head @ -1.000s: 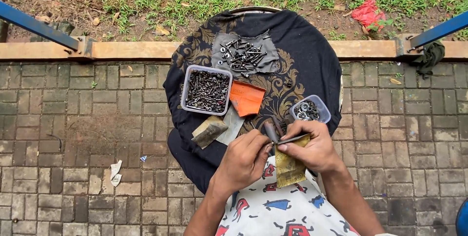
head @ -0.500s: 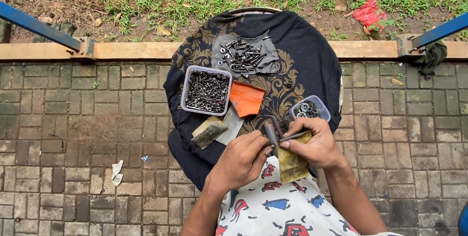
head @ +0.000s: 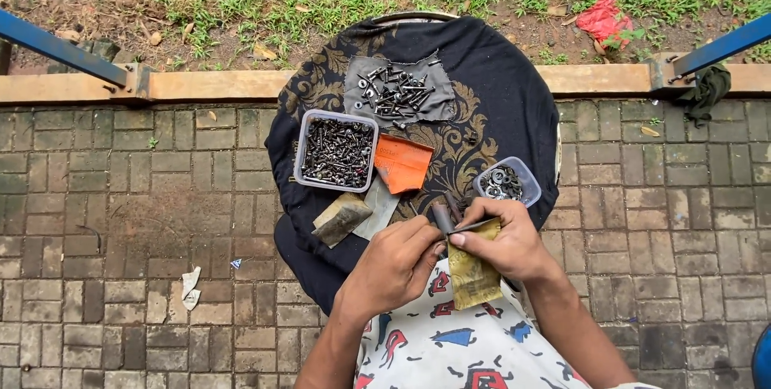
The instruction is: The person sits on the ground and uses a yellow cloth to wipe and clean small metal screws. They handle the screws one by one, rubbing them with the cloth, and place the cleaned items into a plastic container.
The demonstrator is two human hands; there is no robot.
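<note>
Both hands had shifted slightly toward twelve o'clock; left hand (head: 393, 264) pinched a dark bolt (head: 442, 218), right hand (head: 506, 243) clasped grimy yellowish sandpaper (head: 472, 270).

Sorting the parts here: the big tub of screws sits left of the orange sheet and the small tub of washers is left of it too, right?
Not quite. The head view shows the washer tub right of the orange sheet; the screw tub is left of it.
</note>
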